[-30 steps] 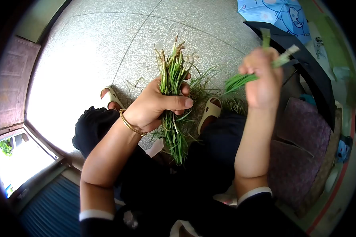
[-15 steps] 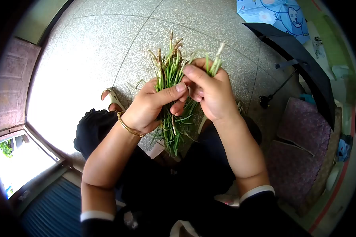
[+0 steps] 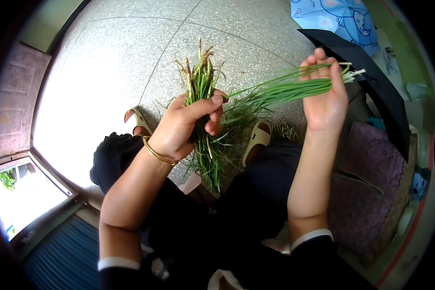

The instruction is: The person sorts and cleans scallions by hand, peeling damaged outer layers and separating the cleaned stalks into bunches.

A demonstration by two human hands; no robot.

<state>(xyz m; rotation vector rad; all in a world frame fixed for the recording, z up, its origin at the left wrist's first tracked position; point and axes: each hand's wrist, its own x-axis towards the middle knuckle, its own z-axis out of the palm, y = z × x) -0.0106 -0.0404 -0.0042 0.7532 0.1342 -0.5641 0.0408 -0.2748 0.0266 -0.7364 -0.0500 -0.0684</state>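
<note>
Gripped in my left hand (image 3: 179, 123) is a thick bunch of chives (image 3: 199, 82), brown root ends up and green leaves hanging below the fist. Out to the right, my right hand (image 3: 326, 106) has a smaller bundle of chives (image 3: 295, 91) caught between the thumb and raised fingers. The white stem ends of this bundle stick out past the hand, and its long leaves stretch back toward the left hand. Whether some leaf tips still lie in the left grip, I cannot tell.
Green scraps (image 3: 286, 129) lie on the speckled floor (image 3: 130, 53) near a pale sandal (image 3: 259, 137). On the right stand an open black umbrella (image 3: 372, 77), a blue patterned umbrella (image 3: 336, 19) and a purple cushion (image 3: 367, 159). A doorway (image 3: 34, 193) is at left.
My right hand has moved away to the right, drawing several chives out lengthwise from beside the bunch. The left hand stays almost in place, still gripping its bunch.
</note>
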